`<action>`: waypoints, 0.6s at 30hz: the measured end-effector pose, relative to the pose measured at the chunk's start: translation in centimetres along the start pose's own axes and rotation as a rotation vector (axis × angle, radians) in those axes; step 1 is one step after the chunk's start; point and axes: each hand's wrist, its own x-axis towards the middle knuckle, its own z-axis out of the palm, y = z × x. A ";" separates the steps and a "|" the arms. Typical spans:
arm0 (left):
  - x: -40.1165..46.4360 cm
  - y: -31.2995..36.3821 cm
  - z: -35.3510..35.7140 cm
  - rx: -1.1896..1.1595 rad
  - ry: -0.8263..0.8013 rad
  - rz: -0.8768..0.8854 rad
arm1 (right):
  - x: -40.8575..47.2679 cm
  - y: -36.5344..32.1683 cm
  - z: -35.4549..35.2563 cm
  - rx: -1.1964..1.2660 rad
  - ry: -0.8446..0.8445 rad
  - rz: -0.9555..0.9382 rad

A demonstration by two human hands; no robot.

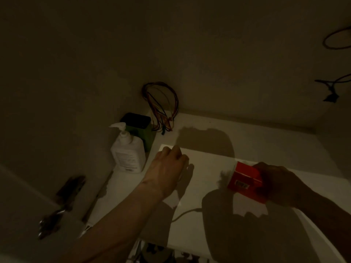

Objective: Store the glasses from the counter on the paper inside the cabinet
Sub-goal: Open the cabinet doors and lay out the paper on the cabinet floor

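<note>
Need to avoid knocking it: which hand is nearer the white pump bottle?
Left. The left hand rests on the paper just right of the pump bottle; the right hand is farther right, gripping a red box.

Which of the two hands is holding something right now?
The right hand, gripping the red box over the white paper; the left hand holds nothing visible.

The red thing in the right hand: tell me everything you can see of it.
The red box looks like a small carton, cardboard by its look, with a white top edge and a barcode-like patch on one face. It is tilted and lifted over the white paper, gripped from its right side by the right hand. Dim light hides any print.
</note>
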 end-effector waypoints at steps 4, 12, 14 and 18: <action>-1.9 -0.3 -1.0 -0.203 -0.004 -0.042 | -0.4 -3.5 -0.9 0.103 0.153 -0.127; -11.6 -5.4 -3.5 -0.263 0.008 -0.097 | 0.1 -15.1 -0.6 0.400 0.029 -0.431; -12.6 -6.4 -4.0 -0.251 -0.019 -0.132 | 0.3 -18.1 0.6 0.387 0.032 -0.463; -13.9 -8.1 -3.9 -0.237 0.005 -0.148 | 1.1 -22.9 3.3 0.337 0.089 -0.484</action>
